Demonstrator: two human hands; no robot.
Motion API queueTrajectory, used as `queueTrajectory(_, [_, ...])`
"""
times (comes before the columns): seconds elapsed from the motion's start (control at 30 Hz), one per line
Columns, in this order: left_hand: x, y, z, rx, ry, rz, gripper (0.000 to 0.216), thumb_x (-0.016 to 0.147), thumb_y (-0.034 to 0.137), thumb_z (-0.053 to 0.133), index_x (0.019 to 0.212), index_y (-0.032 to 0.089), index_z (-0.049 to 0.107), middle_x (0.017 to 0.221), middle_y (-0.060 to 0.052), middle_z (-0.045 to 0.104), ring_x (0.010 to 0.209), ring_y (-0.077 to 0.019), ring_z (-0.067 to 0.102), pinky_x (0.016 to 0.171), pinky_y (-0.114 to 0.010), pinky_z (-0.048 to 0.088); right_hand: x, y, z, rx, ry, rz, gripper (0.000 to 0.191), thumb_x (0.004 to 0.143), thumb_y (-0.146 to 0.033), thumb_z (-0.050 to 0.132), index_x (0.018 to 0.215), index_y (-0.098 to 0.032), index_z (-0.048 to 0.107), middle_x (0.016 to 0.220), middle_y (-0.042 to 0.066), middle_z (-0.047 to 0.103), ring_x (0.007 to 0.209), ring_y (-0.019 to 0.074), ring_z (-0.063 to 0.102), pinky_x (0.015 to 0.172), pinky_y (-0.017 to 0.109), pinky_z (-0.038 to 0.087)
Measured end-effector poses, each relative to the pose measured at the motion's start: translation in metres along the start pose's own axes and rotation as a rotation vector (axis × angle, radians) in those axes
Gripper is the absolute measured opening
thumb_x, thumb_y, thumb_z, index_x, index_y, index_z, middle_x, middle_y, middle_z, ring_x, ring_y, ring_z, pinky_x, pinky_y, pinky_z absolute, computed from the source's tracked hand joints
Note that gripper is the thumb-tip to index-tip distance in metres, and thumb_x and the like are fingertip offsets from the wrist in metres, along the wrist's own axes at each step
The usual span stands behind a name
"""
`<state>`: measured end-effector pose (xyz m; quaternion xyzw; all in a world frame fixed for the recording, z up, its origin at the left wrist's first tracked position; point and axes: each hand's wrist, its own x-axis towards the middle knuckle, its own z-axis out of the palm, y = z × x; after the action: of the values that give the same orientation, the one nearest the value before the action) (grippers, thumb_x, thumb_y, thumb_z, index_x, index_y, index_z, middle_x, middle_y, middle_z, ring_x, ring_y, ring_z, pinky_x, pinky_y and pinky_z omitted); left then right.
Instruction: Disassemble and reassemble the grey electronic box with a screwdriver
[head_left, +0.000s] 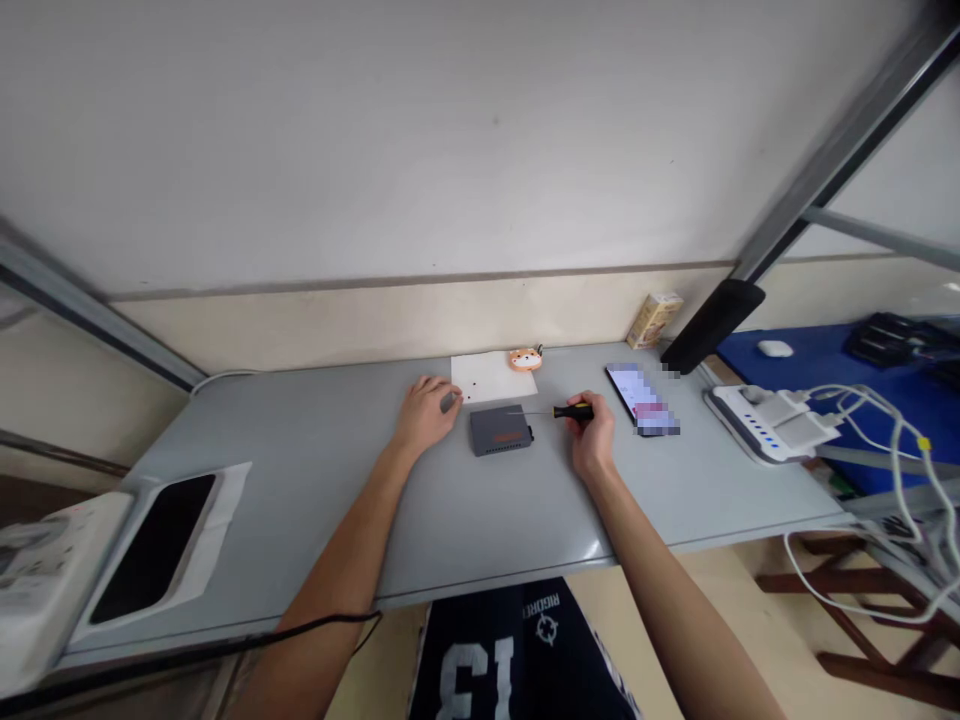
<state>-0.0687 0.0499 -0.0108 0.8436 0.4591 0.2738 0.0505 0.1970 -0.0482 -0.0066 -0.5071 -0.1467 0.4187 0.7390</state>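
A dark grey metal box point(501, 432) with orange lettering lies flat on the table between my hands. My right hand point(594, 436) is closed round the black and yellow handle of a screwdriver point(573, 411). The screwdriver's thin shaft points left, over the box's top. Just left of the box, my left hand point(427, 418) rests by the edge of a white sheet of paper point(491, 372), fingers curled and drawn together. Whatever its fingertips hold, if anything, is too small to make out. Small dark pieces, which look like screws point(474, 384), lie on the paper near those fingertips.
An orange animal-faced item point(525, 359) sits on the paper. Toward the right are a phone point(642, 400), a small carton point(654, 320) and a power strip point(769, 425) with plugs and white cables. A dark tablet-like slab point(156, 545) lies at left. Metal posts flank the table point(495, 530).
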Motion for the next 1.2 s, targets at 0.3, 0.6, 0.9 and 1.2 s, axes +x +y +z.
queueTrajectory(0.3, [0.019, 0.006, 0.000, 0.037, -0.122, 0.077, 0.021, 0.100, 0.027, 0.054, 0.095, 0.023, 0.075, 0.104, -0.007, 0.072, 0.104, -0.0256, 0.061, 0.095, -0.041, 0.046, 0.001, -0.001, 0.001, 0.015, 0.019, 0.020, 0.021, 0.075, -0.035, 0.060, 0.063, -0.018, 0.063, 0.065, -0.002, 0.049, 0.051, 0.0080, 0.041, 0.042, 0.024, 0.028])
queueTrajectory(0.6, [0.033, 0.002, 0.001, 0.068, -0.145, 0.057, 0.019, 0.098, 0.025, 0.057, 0.096, 0.021, 0.075, 0.105, -0.007, 0.073, 0.104, -0.0261, 0.065, 0.095, -0.042, 0.046, 0.003, 0.000, 0.001, 0.061, 0.041, 0.045, 0.021, 0.074, -0.035, 0.060, 0.062, -0.018, 0.063, 0.064, -0.002, 0.050, 0.051, 0.0079, 0.041, 0.043, 0.024, 0.028])
queueTrajectory(0.9, [0.041, 0.008, 0.007, 0.083, -0.138, 0.067, 0.024, 0.098, 0.026, 0.053, 0.098, 0.022, 0.077, 0.107, -0.007, 0.073, 0.101, -0.0259, 0.067, 0.095, -0.042, 0.047, 0.004, -0.001, 0.000, 0.082, 0.032, 0.060, 0.020, 0.075, -0.033, 0.060, 0.063, -0.018, 0.062, 0.061, -0.003, 0.047, 0.046, 0.0067, 0.038, 0.043, 0.024, 0.024])
queueTrajectory(1.2, [0.011, 0.020, -0.017, -0.012, -0.061, -0.055, 0.025, 0.100, 0.027, 0.049, 0.104, 0.022, 0.073, 0.106, -0.007, 0.071, 0.101, -0.0242, 0.067, 0.092, -0.038, 0.050, 0.002, -0.005, 0.000, 0.071, 0.033, 0.026, 0.021, 0.076, -0.035, 0.058, 0.063, -0.019, 0.061, 0.061, -0.003, 0.045, 0.048, 0.0080, 0.036, 0.044, 0.025, 0.024])
